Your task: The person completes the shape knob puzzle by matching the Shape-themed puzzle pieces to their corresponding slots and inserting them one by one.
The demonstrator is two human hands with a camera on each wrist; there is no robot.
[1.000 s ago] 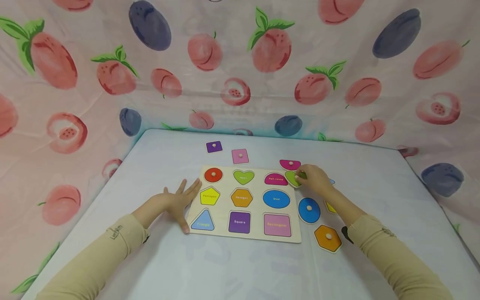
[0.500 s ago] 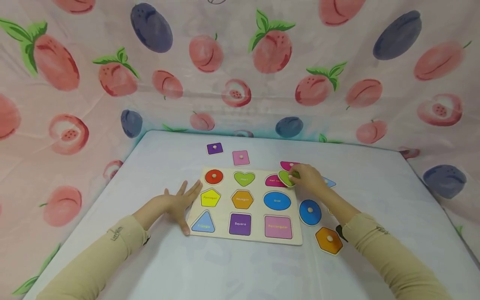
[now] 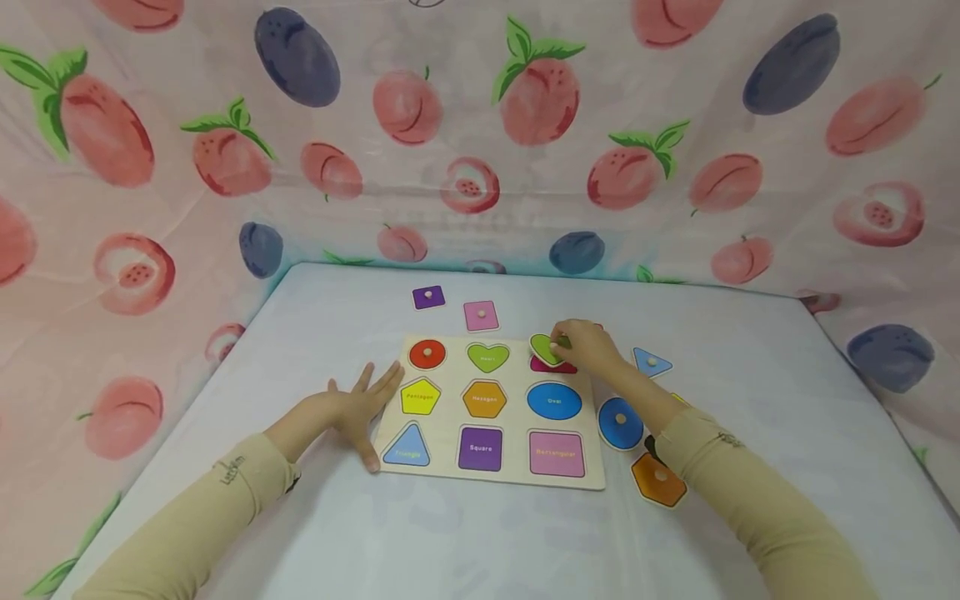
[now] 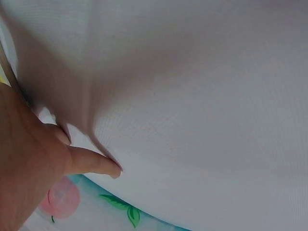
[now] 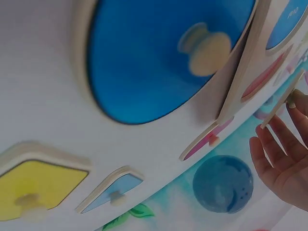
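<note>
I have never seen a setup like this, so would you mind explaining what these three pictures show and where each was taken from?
No machine here: a person works with bare hands and wears three cameras. The head view looks down on a table with a wooden shape puzzle board. The left hand rests flat at the board's edge. The right hand pinches a green heart piece over the board's top row. The wrist views are close-ups: the left shows fingers on the cloth, the right shows a loose blue oval piece and the board's edge.

Pale blue-white tabletop fills lower frame. Pink cloth backdrop printed with peaches, strawberries and plums covers rear and both sides. Even, soft light; faint shadows.
</note>
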